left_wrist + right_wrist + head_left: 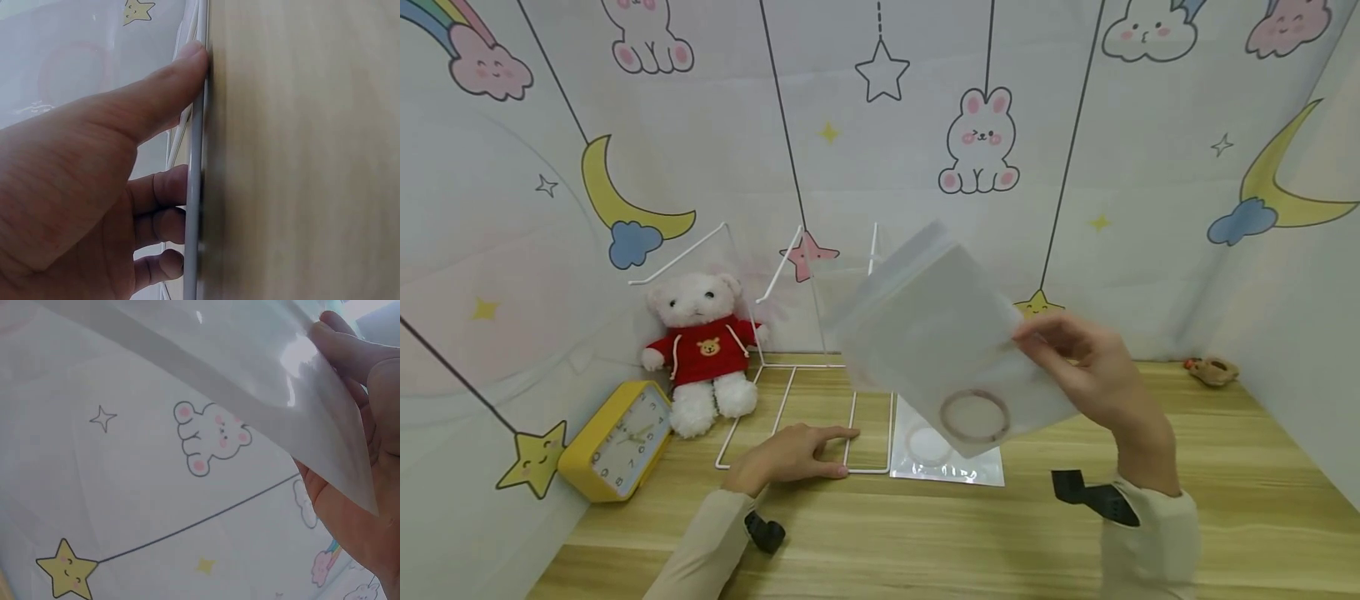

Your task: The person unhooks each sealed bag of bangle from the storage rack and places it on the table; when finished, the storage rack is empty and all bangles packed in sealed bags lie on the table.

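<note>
A translucent zip bag [925, 333] hangs in the air, its edge pinched between the thumb and fingers of my right hand [1093, 371]. Inside, near its lower corner, a thin brownish ring [975, 416] shows through. The right wrist view shows the glossy bag [250, 375] close up beside that hand [356, 512]. My left hand [797, 454] rests at the front of a white wire rack [867, 471], index finger and thumb stretched out. In the left wrist view, the thumb of this hand [69, 181] touches a bar [192, 244]; its other fingertips lie beside it.
Beneath the raised bag, another clear packet [947, 471] with a pale ring lies beside the rack. A white teddy bear [707, 354] in red sits at the rack's left. A yellow clock [617, 442] stands nearer me. At far right is a small brown object [1212, 372].
</note>
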Available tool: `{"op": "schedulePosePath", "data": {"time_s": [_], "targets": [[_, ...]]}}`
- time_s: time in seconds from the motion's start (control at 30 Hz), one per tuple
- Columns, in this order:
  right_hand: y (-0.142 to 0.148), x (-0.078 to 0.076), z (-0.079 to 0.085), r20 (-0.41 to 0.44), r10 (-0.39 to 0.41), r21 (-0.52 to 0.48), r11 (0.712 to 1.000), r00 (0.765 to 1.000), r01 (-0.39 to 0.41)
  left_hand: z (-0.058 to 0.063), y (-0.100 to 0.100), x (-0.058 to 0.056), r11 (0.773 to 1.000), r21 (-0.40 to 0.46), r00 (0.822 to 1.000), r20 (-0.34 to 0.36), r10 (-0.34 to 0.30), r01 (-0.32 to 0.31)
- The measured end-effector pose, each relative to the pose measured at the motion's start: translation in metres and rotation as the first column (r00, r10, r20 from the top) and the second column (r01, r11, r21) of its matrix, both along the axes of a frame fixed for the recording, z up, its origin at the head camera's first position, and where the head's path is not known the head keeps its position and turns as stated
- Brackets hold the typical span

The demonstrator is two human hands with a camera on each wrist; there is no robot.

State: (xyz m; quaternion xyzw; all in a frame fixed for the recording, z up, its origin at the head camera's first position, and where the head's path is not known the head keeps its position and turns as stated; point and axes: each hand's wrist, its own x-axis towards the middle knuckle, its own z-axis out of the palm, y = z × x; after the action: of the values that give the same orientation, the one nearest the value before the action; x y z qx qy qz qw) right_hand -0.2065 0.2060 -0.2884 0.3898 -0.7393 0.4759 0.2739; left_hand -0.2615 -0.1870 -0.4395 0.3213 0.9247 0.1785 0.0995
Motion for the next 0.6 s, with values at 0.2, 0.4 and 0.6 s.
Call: {"op": "schedulePosePath", "data": {"time_s": [0.2, 0.4, 0.6], "targets": [[0.015, 0.001, 0.001, 0.025, 0.023, -0.168, 0.986, 0.999, -0.019, 0.0, -0.001, 0.0, 1.0, 0.004, 1.0, 0.005, -0.002, 0.002], [0.028, -0.002, -0.001, -0.012, 0.058, -0.313, 0.948, 0.998, -0.059, 0.001, -0.001, 0.0, 1.0, 0.004, 1.0, -0.01, -0.009, 0.009], [0.036, -0.002, -0.004, 0.021, -0.21, -0.316, 0.926, 0.977, 0.206, 0.0, -0.001, 0.0, 1.0, 0.011, 1.0, -0.012, -0.02, 0.02]]}}
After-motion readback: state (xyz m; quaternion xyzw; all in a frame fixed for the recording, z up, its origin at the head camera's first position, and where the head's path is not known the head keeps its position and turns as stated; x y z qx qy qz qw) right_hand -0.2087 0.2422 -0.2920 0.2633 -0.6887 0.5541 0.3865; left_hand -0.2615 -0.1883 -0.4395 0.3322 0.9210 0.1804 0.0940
